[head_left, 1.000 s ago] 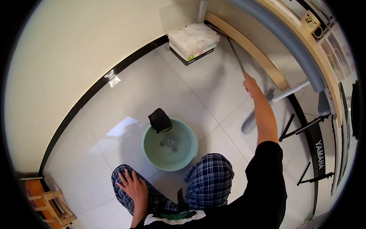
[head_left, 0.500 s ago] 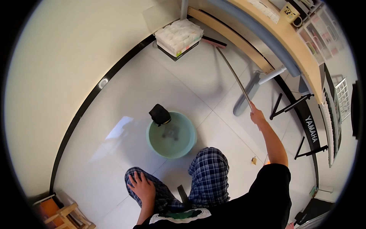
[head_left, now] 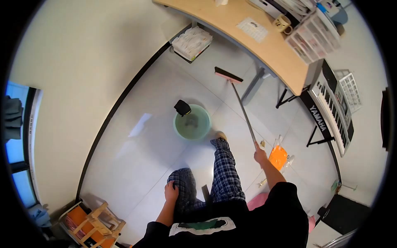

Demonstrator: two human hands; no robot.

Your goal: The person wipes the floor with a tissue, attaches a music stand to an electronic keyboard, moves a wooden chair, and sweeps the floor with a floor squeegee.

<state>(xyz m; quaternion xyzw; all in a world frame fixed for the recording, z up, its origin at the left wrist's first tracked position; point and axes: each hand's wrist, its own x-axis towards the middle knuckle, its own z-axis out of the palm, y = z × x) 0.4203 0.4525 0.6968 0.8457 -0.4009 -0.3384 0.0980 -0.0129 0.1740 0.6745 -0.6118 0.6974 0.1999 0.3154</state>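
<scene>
My right hand (head_left: 260, 155) is closed around the handle of a long-handled floor squeegee (head_left: 244, 109). Its wide pink and black head (head_left: 228, 75) is on the tiled floor in front of the desk. My left hand (head_left: 171, 191) lies on my left knee, over the plaid trousers, holding nothing; its fingers are partly out of sight. Ahead of my legs stands a pale green basin (head_left: 192, 131) with water in it and a dark patch at its bottom. A black cloth-like item (head_left: 182, 108) hangs over the basin's rim.
A desk (head_left: 231, 31) runs along the far wall, with a box of white packs (head_left: 192, 42) under its left end. A keyboard (head_left: 326, 107) on a stand is at right. An orange packet (head_left: 278, 157) lies right of my hand; wooden stools (head_left: 99, 225) stand at lower left.
The squeegee head has come out from beneath the desk toward me, and my right hand has drawn back. My body has risen and my right leg straightened. My left hand stays on the knee.
</scene>
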